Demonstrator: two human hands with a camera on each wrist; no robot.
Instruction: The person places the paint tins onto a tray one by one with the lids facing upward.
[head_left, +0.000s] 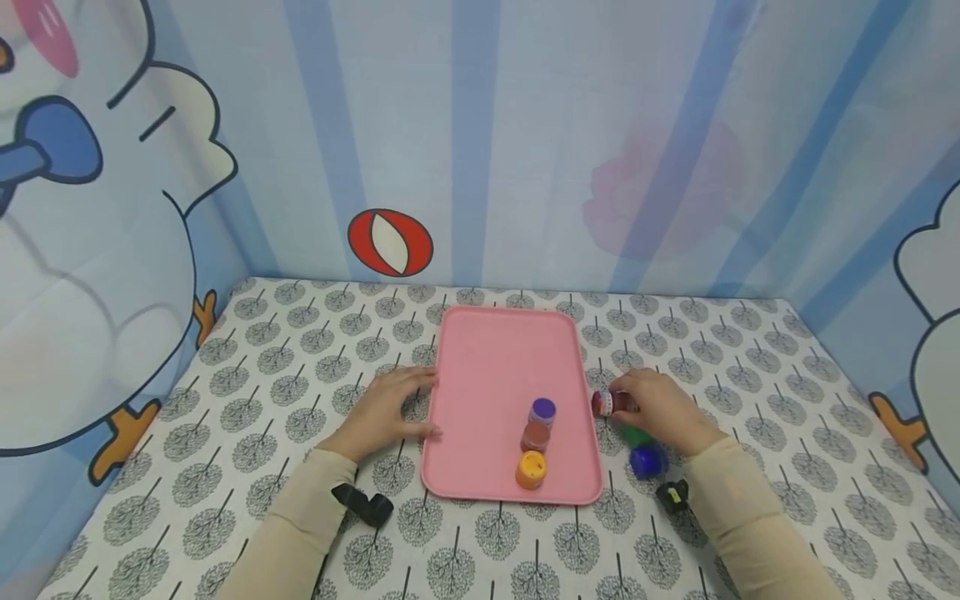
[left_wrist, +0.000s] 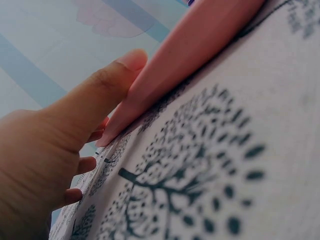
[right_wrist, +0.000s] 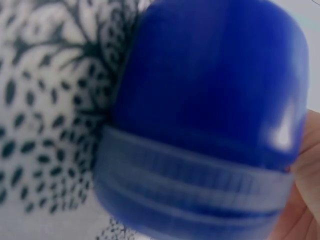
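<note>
On the pink tray [head_left: 495, 375] three small paint jars stand in a row near its right side: a purple jar [head_left: 542, 412], a reddish-brown jar [head_left: 536, 437] and an orange jar [head_left: 531, 470]. My left hand [head_left: 382, 412] rests at the tray's left edge, fingers and thumb extended; its thumb [left_wrist: 107, 82] touches the outer rim. Just outside the right edge, my right hand [head_left: 660, 408] grips a small red jar [head_left: 602, 403] lying on its side. Below that hand are a green jar [head_left: 636, 436] and a blue jar [head_left: 647, 460], the blue one large in the right wrist view.
A white cloth [head_left: 300, 375] printed with dark trees covers the table under the tray. Striped, cartoon-printed curtains [head_left: 525, 167] hang behind and at both sides. A black wrist camera [head_left: 367, 504] sits on the left sleeve, another camera [head_left: 672, 496] on the right.
</note>
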